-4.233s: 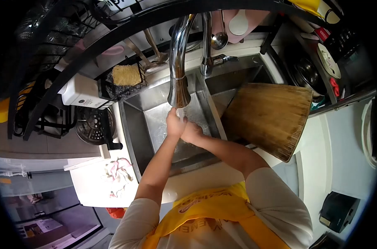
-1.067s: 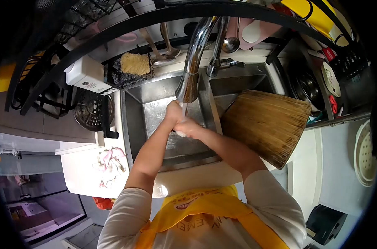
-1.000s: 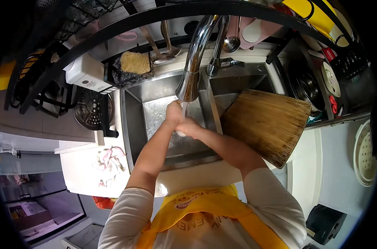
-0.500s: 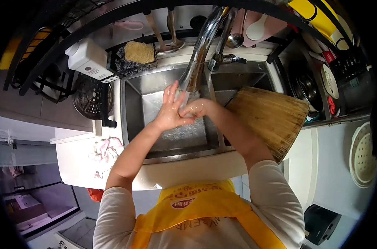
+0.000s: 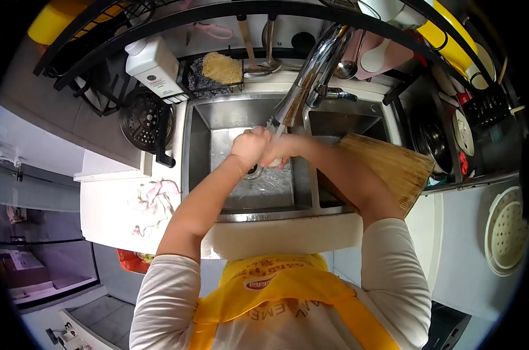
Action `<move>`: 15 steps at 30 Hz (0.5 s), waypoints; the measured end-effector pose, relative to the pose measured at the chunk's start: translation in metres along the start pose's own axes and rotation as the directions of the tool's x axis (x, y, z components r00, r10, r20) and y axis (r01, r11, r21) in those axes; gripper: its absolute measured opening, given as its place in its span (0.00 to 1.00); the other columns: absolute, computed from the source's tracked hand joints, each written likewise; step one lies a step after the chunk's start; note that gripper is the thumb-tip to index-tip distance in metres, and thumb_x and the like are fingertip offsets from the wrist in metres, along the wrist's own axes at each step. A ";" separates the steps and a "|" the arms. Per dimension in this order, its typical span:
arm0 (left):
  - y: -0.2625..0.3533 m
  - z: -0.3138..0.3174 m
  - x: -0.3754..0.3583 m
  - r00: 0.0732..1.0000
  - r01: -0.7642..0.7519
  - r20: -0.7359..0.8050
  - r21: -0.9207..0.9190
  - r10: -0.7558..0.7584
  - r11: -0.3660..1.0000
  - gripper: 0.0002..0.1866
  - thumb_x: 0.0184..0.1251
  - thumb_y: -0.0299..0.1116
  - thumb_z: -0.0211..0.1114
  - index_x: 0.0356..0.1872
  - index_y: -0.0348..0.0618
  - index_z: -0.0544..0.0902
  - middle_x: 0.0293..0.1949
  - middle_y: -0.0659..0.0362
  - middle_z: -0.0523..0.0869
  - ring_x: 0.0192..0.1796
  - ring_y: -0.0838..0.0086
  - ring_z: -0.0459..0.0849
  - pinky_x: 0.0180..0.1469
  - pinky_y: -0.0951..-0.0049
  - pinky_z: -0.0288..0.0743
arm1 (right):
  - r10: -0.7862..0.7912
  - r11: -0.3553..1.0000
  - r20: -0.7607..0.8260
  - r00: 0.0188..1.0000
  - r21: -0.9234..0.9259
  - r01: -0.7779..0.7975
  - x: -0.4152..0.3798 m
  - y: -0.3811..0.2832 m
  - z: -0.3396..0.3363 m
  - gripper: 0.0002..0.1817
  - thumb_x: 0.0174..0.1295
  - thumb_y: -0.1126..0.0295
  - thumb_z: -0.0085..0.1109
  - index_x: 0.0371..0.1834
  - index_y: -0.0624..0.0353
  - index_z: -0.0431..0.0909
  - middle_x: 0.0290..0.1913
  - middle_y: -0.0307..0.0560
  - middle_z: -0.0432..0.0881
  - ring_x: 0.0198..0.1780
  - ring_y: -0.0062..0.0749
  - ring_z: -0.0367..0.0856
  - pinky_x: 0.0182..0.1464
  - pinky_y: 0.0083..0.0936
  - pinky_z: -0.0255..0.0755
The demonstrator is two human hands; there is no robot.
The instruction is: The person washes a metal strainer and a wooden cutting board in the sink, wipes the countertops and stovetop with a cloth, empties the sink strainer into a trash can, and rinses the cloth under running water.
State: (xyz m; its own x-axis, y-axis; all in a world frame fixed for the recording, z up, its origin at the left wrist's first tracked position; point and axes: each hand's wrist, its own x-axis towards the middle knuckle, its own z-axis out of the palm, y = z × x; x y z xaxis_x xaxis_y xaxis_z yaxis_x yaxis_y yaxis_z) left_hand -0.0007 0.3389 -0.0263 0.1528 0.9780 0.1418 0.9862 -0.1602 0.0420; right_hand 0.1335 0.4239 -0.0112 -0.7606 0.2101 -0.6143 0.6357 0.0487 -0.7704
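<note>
Water runs from the chrome faucet (image 5: pixel 296 99) onto my two hands over the steel sink (image 5: pixel 223 201). My left hand (image 5: pixel 251 146) is closed, its fingers curled in against the other hand. Beside it, my right hand (image 5: pixel 280 149) is closed too, with a small pale thing (image 5: pixel 275 163) showing under its fingers. What that thing is, I cannot make out. The hands touch each other, and whether the left one grips anything is hidden. Below them the round drain (image 5: pixel 252 170) shows in the basin.
A wooden cutting board (image 5: pixel 392 169) leans over the right basin. A white bottle (image 5: pixel 155 67) and a sponge (image 5: pixel 222 68) stand behind the sink. At the left lies a crumpled cloth (image 5: pixel 156 204); a white strainer (image 5: pixel 505 230) hangs at the right.
My left hand has gone from spread fingers to a closed one. Both hands have come together lower under the water, and the view has shifted slightly.
</note>
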 end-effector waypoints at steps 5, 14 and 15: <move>0.012 -0.002 0.004 0.970 0.195 0.170 -0.118 -0.174 0.974 0.14 0.54 0.30 0.64 0.43 0.41 0.81 0.40 0.45 0.86 0.40 0.56 0.88 0.40 0.61 0.83 | -0.218 0.644 -0.233 0.948 -0.764 -0.039 0.032 0.021 0.018 0.14 0.50 0.67 0.71 0.40 0.56 0.84 0.42 0.51 0.84 0.40 0.42 0.85 0.33 0.38 0.81; 0.046 -0.017 -0.030 0.801 0.511 0.550 -0.425 -0.235 0.747 0.15 0.55 0.33 0.66 0.40 0.35 0.86 0.40 0.44 0.88 0.39 0.58 0.89 0.39 0.65 0.84 | -0.394 0.396 -0.239 0.888 -0.916 -0.071 -0.006 0.044 0.045 0.10 0.52 0.61 0.61 0.32 0.55 0.82 0.32 0.50 0.86 0.38 0.46 0.86 0.39 0.42 0.79; 0.051 -0.024 -0.033 0.705 0.659 0.676 -0.512 -0.215 0.551 0.15 0.53 0.31 0.66 0.40 0.34 0.85 0.37 0.44 0.88 0.35 0.60 0.90 0.36 0.65 0.84 | -0.498 0.356 -0.196 0.845 -0.934 -0.006 -0.012 0.044 0.046 0.10 0.52 0.61 0.61 0.32 0.54 0.81 0.31 0.48 0.86 0.38 0.44 0.87 0.38 0.42 0.79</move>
State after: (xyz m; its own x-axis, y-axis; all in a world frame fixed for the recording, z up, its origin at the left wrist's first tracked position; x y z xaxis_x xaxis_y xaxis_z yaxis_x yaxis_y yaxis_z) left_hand 0.0433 0.2950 -0.0048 -0.0616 0.8141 -0.5775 0.6119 0.4879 0.6225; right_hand 0.1646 0.3785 -0.0450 -0.9334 0.3442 -0.1019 0.3545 0.9285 -0.1110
